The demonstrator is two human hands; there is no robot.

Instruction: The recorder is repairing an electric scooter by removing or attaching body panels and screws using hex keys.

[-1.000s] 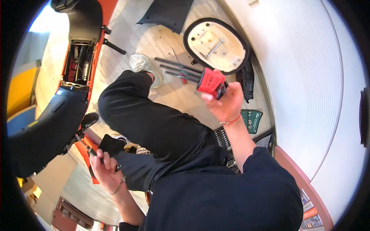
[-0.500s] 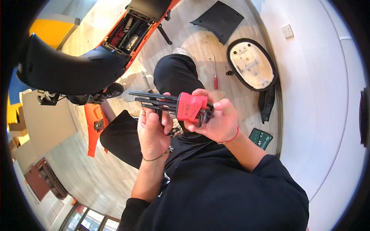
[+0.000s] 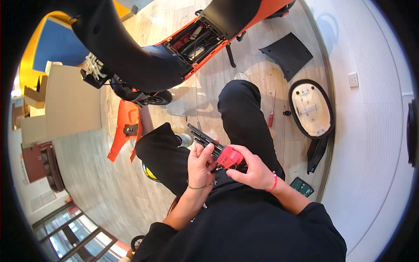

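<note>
Red holder [image 3: 228, 157], seemingly black hex keys [image 3: 201, 136]

A cardboard box [image 3: 72, 102] and seemingly a sofa [image 3: 52, 170] stood at the left edge of the floor [image 3: 100, 192]; the right-hand wall [image 3: 366, 139] bore a socket [image 3: 353, 80].

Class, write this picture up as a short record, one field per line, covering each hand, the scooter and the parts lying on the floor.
Left hand: fingers around the black hex keys
Right hand: holding the red holder that the keys stick out of
Scooter: dark body with orange edging, an open compartment showing
Floor, left: orange panel
Floor, right: red-handled screwdriver, black panel, oval cream part with a black rim
</note>
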